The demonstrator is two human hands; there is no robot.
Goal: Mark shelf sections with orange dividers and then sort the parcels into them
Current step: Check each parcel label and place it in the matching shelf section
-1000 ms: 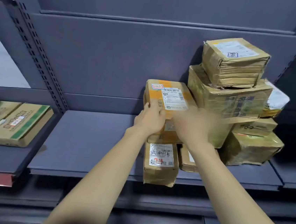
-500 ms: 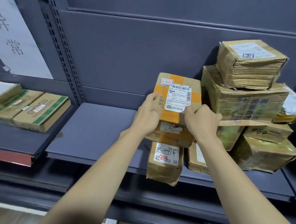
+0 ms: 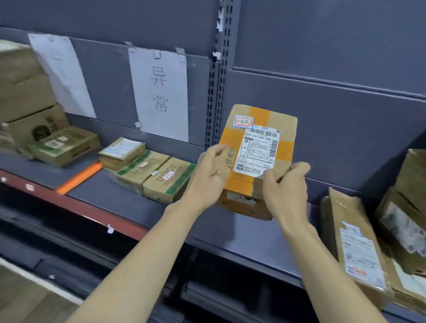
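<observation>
- Both hands held one box (image 3: 257, 150) up in front of the shelf's (image 3: 249, 233) back panel, clear of the shelf surface.
- The left hand (image 3: 209, 176) gripped the box's left edge, thumb on the front face and fingers curled behind.
- The right hand (image 3: 284, 187) gripped the lower right corner, fingers bent round it.
- The box bore crossed orange tape, a white barcode label and a small red-framed sticker.
- To the left, flat parcels (image 3: 150, 172) lay on the adjoining shelf just beside an orange divider (image 3: 80, 177), under a taped paper sign (image 3: 158, 95).
- At the right edge stood a stack (image 3: 417, 206) of parcels, blurred.
</observation>
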